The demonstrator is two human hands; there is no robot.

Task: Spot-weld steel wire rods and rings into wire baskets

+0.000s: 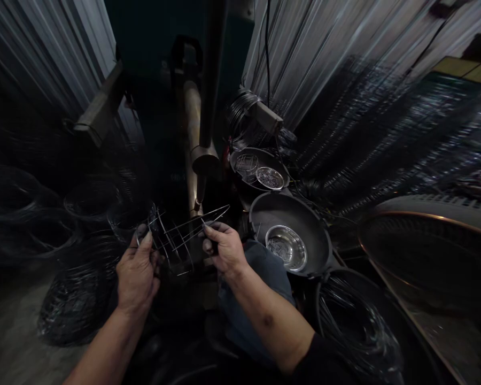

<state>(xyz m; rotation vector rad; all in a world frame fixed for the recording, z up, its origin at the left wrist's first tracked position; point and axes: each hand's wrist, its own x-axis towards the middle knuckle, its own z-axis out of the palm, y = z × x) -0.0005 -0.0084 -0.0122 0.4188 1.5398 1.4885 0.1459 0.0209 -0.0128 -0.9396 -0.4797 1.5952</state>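
Wire frame (169, 239): up off any surface, carried between the two hands, just below the blunt tip of the upright metal rod (212, 69).
Long axis: roughly left to right, tilted so that the right end sits higher in view and farther from the body; from the right fingertips, most of the frame lies to the left.
Left hand (138, 267): thumb and fingers pinching the rounded left end.
Right hand (224, 248): thumb and forefinger pressed together on a thin wire (203, 220) at the frame's right side; whether it is a loose piece or part of the frame, I cannot tell.
Rod tip: beside the right fingertips, which are nearer to it than the left ones; whether it touches the wires is too dark to tell.
Near pan (304, 216): right of the right hand, with a metal bowl (295, 247) towards its near edge; short wire pieces (278, 248) lie in the bowl.
Far pan (264, 156): beyond the near pan's far edge, a smaller bowl (282, 182) by its right rim and wire grids (246, 163) at its left.
Wire coil (240, 118): behind the far pan's far edge.
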